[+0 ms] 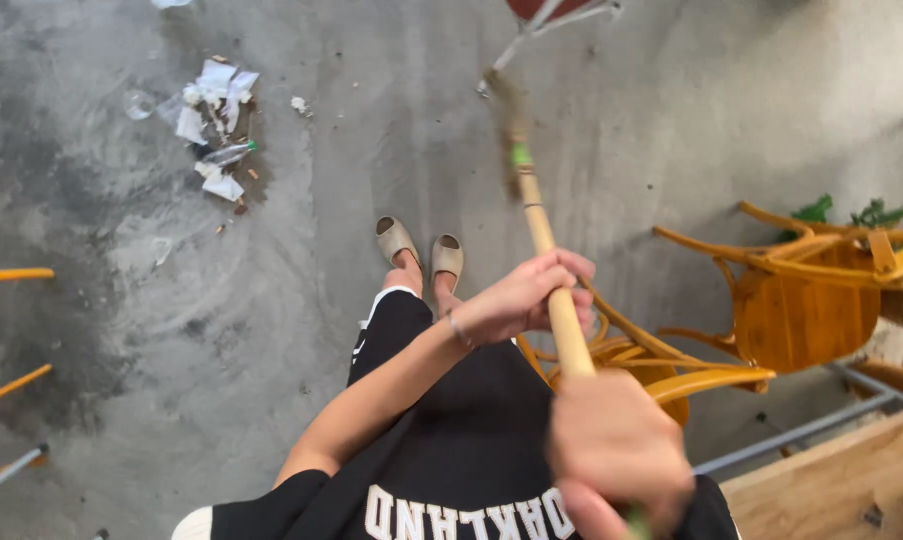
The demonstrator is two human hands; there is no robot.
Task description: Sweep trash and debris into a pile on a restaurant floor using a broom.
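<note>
Two hands grip one broom handle (557, 290), which runs from the lower centre of the frame up to blurred bristles (507, 105) near the top centre. Largest item first: the grey concrete floor (322, 330) fills most of the frame. Next, two orange wooden chairs: one (812, 290) at right, another (652, 370) at centre right, just beside the handle. The left hand (527, 295) is clenched around the handle at mid-frame; the right hand (617, 450) is closed on it lower down, nearest the camera. A litter pile (217, 125) of paper scraps and a clear bottle lies at upper left, well apart from the bristles. Risk, as a judgement: the nearer chair could catch the handle on a swing; a hard stroke could scatter the light scraps.
</note>
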